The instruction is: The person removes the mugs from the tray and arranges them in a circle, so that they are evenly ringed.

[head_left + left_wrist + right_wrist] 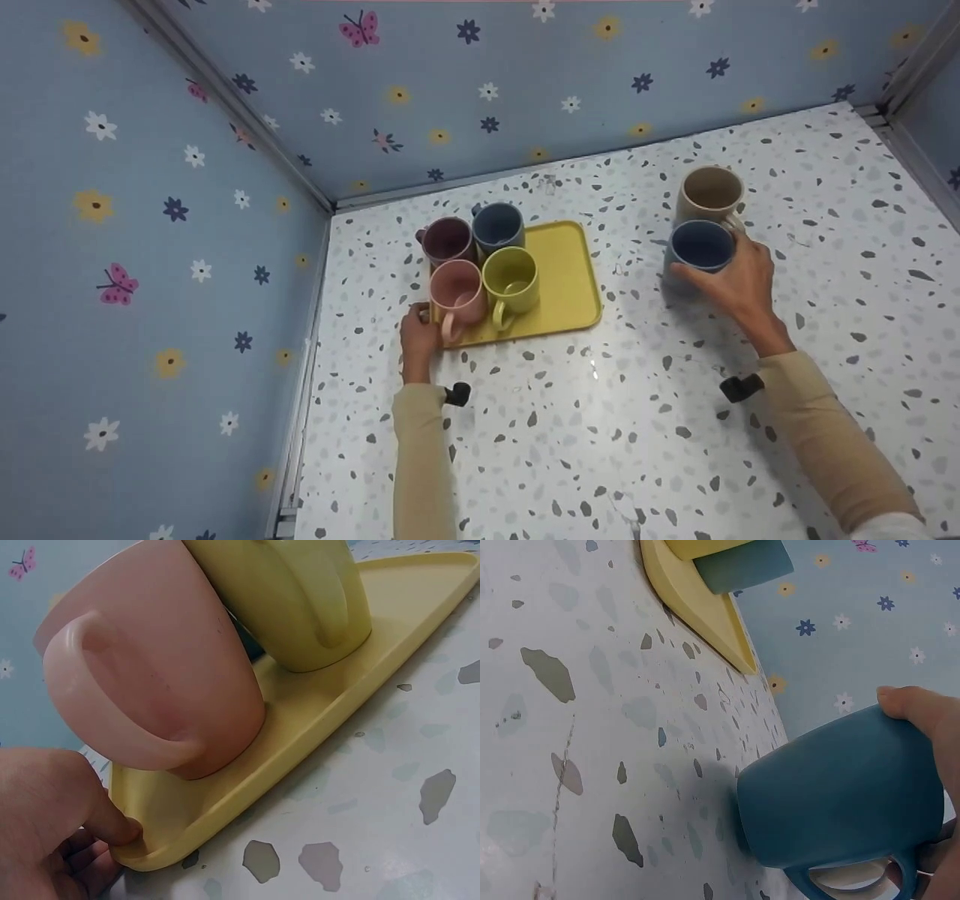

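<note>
My left hand (418, 339) grips the near left corner of a yellow tray (574, 277), its thumb on the rim in the left wrist view. On the tray stand a pink mug (161, 667), a yellow-green mug (511, 274), a maroon mug (448, 238) and a blue-grey mug (498, 225). To the tray's right, my right hand (746, 285) holds a blue mug (840, 787), thumb at its rim and other fingers by the handle. Whether this mug's base touches the table cannot be told. Right behind it is a beige mug (711, 189).
A white speckled table (555, 435) carries everything. Blue flowered panels (525, 90) rise at its back and left side, with grey metal edging. The tray's right part (555, 255) has bare yellow surface. A stretch of table separates the tray from the blue mug.
</note>
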### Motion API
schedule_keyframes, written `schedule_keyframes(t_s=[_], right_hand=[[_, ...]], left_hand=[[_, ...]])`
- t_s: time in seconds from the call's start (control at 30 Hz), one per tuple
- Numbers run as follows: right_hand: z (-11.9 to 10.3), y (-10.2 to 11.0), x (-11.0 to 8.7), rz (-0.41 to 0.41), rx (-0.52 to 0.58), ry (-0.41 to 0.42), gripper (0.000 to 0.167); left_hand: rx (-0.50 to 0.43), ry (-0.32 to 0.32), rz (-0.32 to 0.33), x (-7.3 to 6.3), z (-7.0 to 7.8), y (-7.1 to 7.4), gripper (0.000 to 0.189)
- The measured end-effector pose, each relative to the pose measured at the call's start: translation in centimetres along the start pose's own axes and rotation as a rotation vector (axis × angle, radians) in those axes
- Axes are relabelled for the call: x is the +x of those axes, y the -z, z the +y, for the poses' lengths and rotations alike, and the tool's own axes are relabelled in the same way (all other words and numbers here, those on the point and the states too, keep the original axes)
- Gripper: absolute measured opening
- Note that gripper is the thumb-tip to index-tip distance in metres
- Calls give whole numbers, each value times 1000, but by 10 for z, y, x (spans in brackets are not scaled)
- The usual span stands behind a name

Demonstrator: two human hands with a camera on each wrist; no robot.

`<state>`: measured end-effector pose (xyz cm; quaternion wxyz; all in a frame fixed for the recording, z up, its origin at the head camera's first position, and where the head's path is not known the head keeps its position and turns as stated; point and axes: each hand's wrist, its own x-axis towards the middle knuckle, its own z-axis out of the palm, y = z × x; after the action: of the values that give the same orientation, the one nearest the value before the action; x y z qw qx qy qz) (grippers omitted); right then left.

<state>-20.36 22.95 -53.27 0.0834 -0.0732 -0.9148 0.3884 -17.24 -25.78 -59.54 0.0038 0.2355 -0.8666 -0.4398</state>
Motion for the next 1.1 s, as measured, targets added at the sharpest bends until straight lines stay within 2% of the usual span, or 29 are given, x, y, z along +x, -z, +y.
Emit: schedule_keyframes(t_s=[0.33,0.57,1.1], right_hand=[[8,2,3,19,14,-34,107],[10,1,9,70,13,-2,97],[15,8,14,57,12,-60,104]], left_hand=[[19,-10,3,0,-1,-1,38],[26,-10,14,-1,0,-1,41],[21,1,16,-2,1,-1,39]])
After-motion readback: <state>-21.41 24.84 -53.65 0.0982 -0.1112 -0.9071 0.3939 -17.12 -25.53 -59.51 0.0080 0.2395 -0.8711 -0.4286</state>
